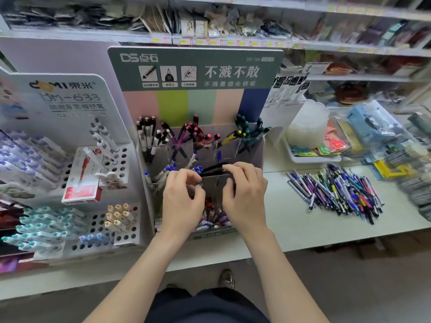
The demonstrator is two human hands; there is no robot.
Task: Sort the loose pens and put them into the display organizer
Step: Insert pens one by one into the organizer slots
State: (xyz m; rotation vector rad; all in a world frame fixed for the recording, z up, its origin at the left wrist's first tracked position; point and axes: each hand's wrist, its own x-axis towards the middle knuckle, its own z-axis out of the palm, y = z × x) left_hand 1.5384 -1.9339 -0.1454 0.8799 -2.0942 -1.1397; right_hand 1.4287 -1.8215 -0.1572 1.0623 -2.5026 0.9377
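On my head-camera feed, both hands are over the middle of the display organizer (196, 68), which stands on the pale tabletop (291, 227) below the stocked shop shelves (233, 40).

My right hand (245, 197) has its fingers curled over a small bunch of black pens (213, 168), with the thumb under them. The bunch lies nearly level above a clear middle compartment. My left hand (182, 201) is just beside it, fingers bent inward with thumb and forefinger close together at the left end of the bunch. I cannot tell whether it grips anything.

In the organizer's back row, white-and-black pens (149, 134) stand at the left, pink-tipped pens (198, 134) in the centre and dark green pens (247, 130) at the right, with one yellow pen among them. Blue-capped pens (170, 170) lean in the compartment left of my hands. Pale purple pens (214, 222) show in the front compartment between my wrists.

The loose pens (335, 192) lie in a mixed heap on the tabletop, well apart to the right of the organizer. A white tray (310, 158) with bright packets sits behind the heap. To the left is a perforated pen stand (121, 169), with a red box (81, 183) leaning on it.
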